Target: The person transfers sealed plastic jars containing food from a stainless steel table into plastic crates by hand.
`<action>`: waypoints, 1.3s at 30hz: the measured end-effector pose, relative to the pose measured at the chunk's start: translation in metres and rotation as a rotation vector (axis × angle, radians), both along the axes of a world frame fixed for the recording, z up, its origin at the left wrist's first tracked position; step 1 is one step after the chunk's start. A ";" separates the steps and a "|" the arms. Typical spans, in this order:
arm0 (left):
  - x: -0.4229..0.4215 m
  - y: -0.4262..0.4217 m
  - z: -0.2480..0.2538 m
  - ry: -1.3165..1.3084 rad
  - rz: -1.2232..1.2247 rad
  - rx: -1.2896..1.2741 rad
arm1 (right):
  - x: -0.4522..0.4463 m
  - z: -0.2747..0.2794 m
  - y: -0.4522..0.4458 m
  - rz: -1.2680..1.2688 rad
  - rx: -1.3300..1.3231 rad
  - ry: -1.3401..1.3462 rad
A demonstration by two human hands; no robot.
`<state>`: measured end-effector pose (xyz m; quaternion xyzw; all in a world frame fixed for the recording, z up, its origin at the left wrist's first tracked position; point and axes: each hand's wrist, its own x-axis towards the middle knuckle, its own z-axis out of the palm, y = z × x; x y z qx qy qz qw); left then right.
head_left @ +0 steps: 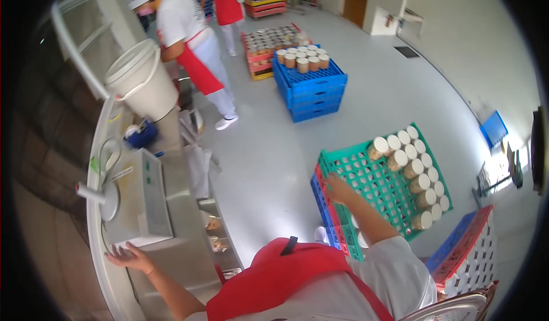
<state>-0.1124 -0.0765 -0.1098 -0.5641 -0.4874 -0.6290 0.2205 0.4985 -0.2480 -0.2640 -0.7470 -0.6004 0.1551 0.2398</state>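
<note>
My left hand [131, 258] is over the steel counter at the near end of a pale boxy machine [137, 201] with a dark front panel. Its fingers are spread and nothing is in them. My right hand [341, 190] is at the left rim of a green plastic crate [366, 178], fingers loosely stretched out. Whether it touches the rim is hard to tell. Several jars [426, 181] with white lids and light brown contents stand along the crate's right side. Blue and red crates [331, 218] are stacked under the green one.
A white lidded bucket [143, 81] and a blue tape dispenser [142, 134] stand farther along the counter [186, 229]. Blue crates [311, 92] with jars stand ahead on the floor. A co-worker in a red apron [197, 64] leans at the counter. Red and blue crates [463, 246] sit at right.
</note>
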 end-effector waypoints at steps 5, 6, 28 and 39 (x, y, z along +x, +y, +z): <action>0.169 0.044 -0.023 0.043 -0.395 -0.192 | 0.154 -0.114 -0.176 -0.661 -0.329 0.108; 0.198 0.048 -0.029 0.097 -0.430 -0.227 | 0.185 -0.135 -0.211 -0.705 -0.425 0.083; 0.517 0.006 -0.110 0.944 -0.857 -1.139 | 0.415 -0.203 -0.283 -1.402 -0.694 -0.107; 0.568 -0.002 -0.162 1.066 -1.158 -1.246 | 0.346 -0.218 -0.288 -1.404 -0.605 -0.211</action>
